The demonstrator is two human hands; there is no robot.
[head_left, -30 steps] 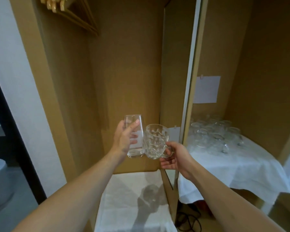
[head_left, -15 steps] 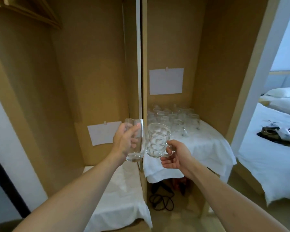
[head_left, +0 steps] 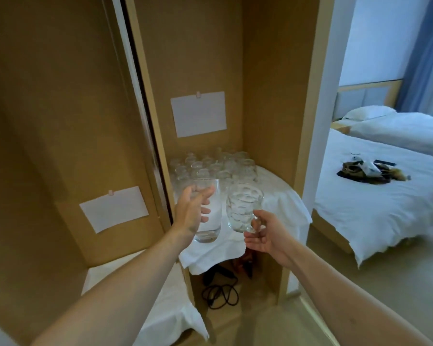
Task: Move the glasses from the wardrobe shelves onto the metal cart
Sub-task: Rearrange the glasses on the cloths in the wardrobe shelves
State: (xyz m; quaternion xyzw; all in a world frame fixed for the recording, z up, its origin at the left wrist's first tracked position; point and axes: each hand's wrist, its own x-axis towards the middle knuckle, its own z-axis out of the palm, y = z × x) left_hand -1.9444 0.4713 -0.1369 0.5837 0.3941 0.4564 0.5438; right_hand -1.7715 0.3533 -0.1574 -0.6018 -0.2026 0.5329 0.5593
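Left hand [head_left: 191, 216] grip wraps plain tumbler [head_left: 208, 211]; right hand [head_left: 265, 233] grip pinches dimpled mug [head_left: 243, 208] by handle. Both glasses in air before wardrobe. Many glasses [head_left: 213, 167] remain on cloth-covered shelf [head_left: 280, 196]. Metal cart not in view; task early, by the look of it.

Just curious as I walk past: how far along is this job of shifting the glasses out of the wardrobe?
Early or midway, I'd judge. Nothing shows as delivered: no metal cart is in view. In hand: the left hand holds a smooth tumbler, and the right hand holds a dimpled mug by its handle. Left: a large cluster of glasses stands on the cloth-covered shelf.
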